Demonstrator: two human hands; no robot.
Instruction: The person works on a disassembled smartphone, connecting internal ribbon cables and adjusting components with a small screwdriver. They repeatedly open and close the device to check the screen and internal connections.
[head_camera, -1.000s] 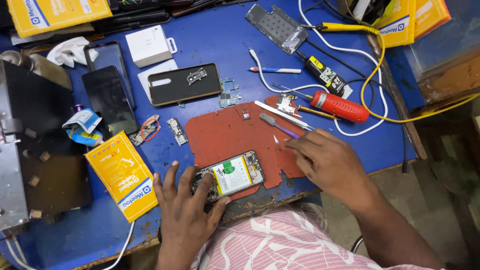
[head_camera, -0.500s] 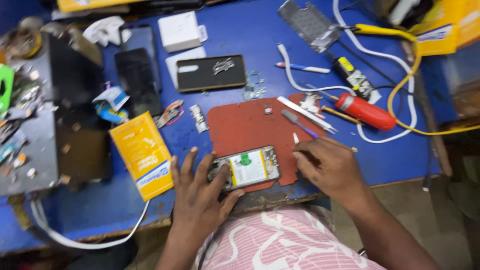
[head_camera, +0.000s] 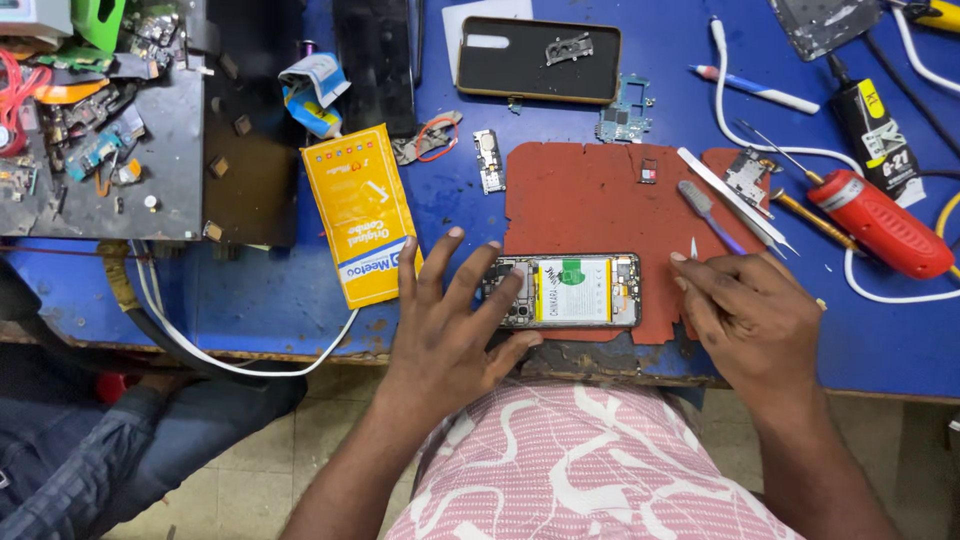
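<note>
Near the front edge of the blue counter (head_camera: 640, 90), one opened phone (head_camera: 565, 291) lies flat with its back off, one battery with a green sticker showing in the middle. It rests on the front part of one red mat (head_camera: 590, 200). The left hand (head_camera: 450, 325) is spread wide, its fingertips pressing the phone's left end and its thumb against the phone's front side. The right hand (head_camera: 745, 315) lies just beside the phone's right end, fingers curled narrow and pinched on one small pointed tool (head_camera: 694, 248) whose tip sticks up above them.

On the mat's right part lie one pair of metal tweezers (head_camera: 735, 200) and one grey-headed brush (head_camera: 705, 210), side by side. Farther right sits one red-handled screwdriver (head_camera: 875, 222), with one black glue tube (head_camera: 878, 140) behind it and one white cable (head_camera: 740, 130) looping around both. Toward the back edge lies one dark phone back cover (head_camera: 535, 60) with a gold rim. Left of the mat, one yellow packet (head_camera: 362, 212) lies tilted. At the counter's left end stands one dark tray (head_camera: 110, 190) cluttered with small parts. Another person's blue sleeve (head_camera: 100, 460) shows below the front left corner.
</note>
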